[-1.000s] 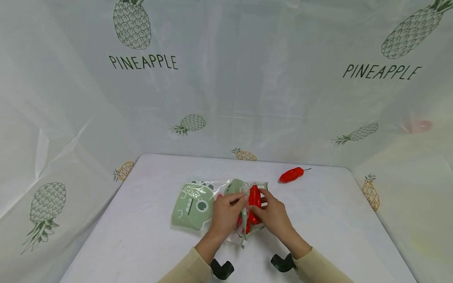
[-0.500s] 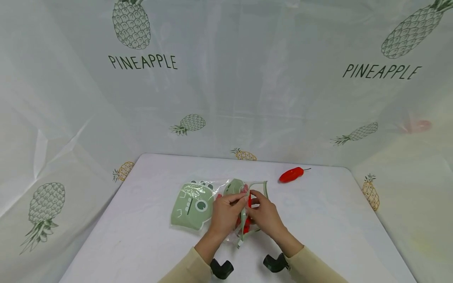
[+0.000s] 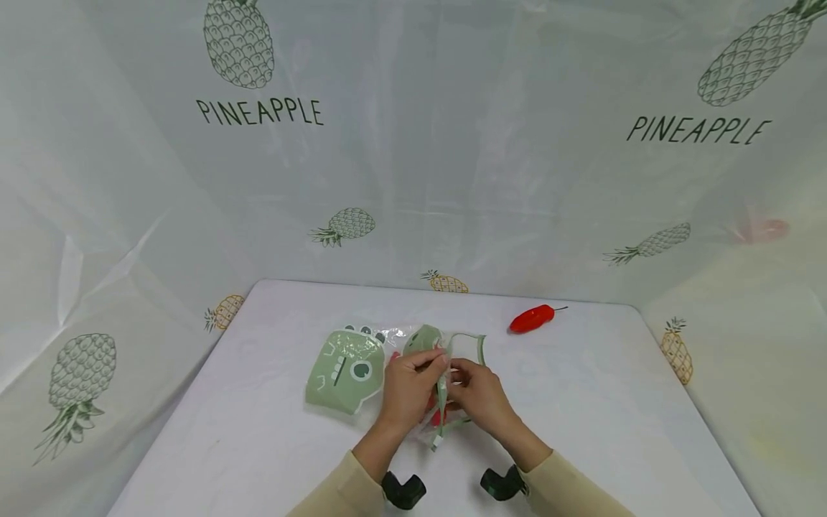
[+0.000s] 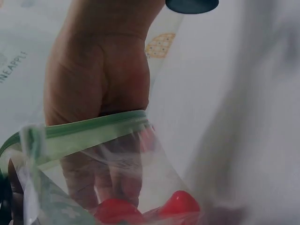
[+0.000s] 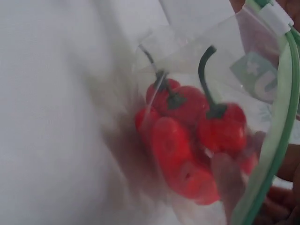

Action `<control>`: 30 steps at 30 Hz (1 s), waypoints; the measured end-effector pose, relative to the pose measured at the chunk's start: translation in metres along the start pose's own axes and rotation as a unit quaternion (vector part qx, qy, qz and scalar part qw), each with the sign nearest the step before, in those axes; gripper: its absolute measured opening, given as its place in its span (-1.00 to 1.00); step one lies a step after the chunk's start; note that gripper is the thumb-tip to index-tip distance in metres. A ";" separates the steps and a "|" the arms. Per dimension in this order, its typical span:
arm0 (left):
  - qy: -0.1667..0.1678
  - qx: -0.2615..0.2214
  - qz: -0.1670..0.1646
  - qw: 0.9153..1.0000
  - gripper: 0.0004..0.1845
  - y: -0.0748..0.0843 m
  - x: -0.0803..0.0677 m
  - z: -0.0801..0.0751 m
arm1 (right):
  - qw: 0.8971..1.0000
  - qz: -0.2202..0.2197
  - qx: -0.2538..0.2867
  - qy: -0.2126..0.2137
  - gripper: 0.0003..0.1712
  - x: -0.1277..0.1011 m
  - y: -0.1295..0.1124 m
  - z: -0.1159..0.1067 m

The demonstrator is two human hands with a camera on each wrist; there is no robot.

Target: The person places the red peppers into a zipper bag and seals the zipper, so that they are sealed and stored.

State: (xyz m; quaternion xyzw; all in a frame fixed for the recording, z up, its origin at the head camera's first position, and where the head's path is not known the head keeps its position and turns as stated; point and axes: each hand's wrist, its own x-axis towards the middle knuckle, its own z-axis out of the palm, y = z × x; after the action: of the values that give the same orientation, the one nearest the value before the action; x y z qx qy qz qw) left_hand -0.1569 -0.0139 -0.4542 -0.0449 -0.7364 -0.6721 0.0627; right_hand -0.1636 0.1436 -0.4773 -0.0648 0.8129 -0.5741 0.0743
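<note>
A clear zip bag (image 3: 431,377) with green dinosaur print and a green zip strip (image 3: 479,350) lies on the white table (image 3: 258,431). My left hand (image 3: 410,386) pinches the strip (image 4: 89,126) at the bag's mouth. My right hand (image 3: 478,395) pinches the same strip from the right side. Several red peppers (image 5: 187,136) with dark stems lie inside the bag (image 5: 225,61), partly showing between my hands (image 3: 438,416). One more red pepper (image 3: 531,318) lies loose on the table, beyond and to the right of the bag.
A second green dinosaur bag (image 3: 342,370) lies flat left of my left hand. A pale curtain with pineapple prints (image 3: 349,225) hangs behind and beside the table. Two black wrist mounts (image 3: 403,492) sit by my sleeves.
My right hand has moved left to the bag's mouth, beside my left hand. The red pepper seen upright in the opening has dropped lower into the bag. The flat dinosaur bag shifted slightly left.
</note>
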 end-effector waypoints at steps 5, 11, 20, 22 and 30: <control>0.025 0.007 -0.001 1.000 -0.80 -0.004 0.005 -0.005 | 1.000 -0.005 -0.004 -0.004 -0.52 -0.002 0.000 -0.002; 0.038 0.015 -0.009 0.999 -0.79 -0.006 0.008 -0.008 | 0.998 -0.006 -0.039 0.047 -0.62 -0.004 -0.004 -0.009; 0.050 0.035 -0.010 0.998 -0.82 -0.005 0.009 -0.008 | 0.996 -0.006 -0.011 0.084 -0.61 -0.003 -0.004 -0.024; 0.051 0.036 -0.006 0.998 -0.82 -0.007 0.009 -0.008 | 0.996 -0.003 -0.001 0.089 -0.57 -0.003 -0.005 -0.029; 0.046 0.037 -0.003 0.998 -0.82 -0.011 0.010 -0.008 | 0.993 -0.026 0.020 0.115 -0.50 -0.002 -0.003 -0.050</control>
State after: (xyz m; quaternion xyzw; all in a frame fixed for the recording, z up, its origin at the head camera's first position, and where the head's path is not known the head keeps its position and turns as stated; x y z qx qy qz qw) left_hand -0.1683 -0.0232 -0.4630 -0.0091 -0.7573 -0.6460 0.0957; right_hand -0.1715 0.1893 -0.4578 -0.0177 0.8026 -0.5954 -0.0328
